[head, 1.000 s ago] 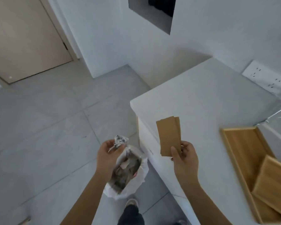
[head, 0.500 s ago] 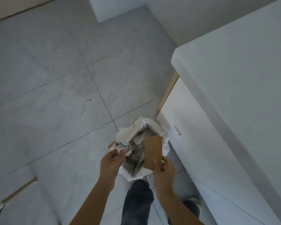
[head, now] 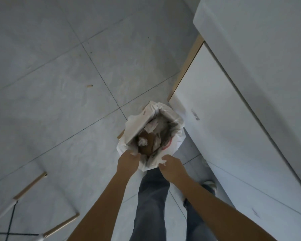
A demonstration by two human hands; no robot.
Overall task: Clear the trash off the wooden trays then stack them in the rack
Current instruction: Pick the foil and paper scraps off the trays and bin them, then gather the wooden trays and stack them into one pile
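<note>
Looking straight down, I have the white trash bag (head: 152,131) standing on the floor (head: 59,84), directly ahead of both hands and hard against the base of the white counter (head: 250,75) on my right. The bag mouth's long axis runs away from me, tilted slightly toward the counter.

Left hand (head: 128,160) is closed on the near-left rim of the bag, fingers curled over the plastic. Right hand (head: 172,167) grips the near-right rim, fingertips (head: 162,160) bunching the film. Both are about equally near; neither holds any trash.

Contents: brown cardboard piece (head: 147,143) lies low in the bag w/ a crumpled paper ball (head: 142,142) on top of it and more white paper (head: 151,126) further in. Bag reads thin, slack, prob. unstable if released, though the lighting is dim so I can't confirm.

Wooden trays and rack are out of view; judging by the counter edge, they'd be up and to my right. Next move prob. calls for letting go and turning that way.
</note>
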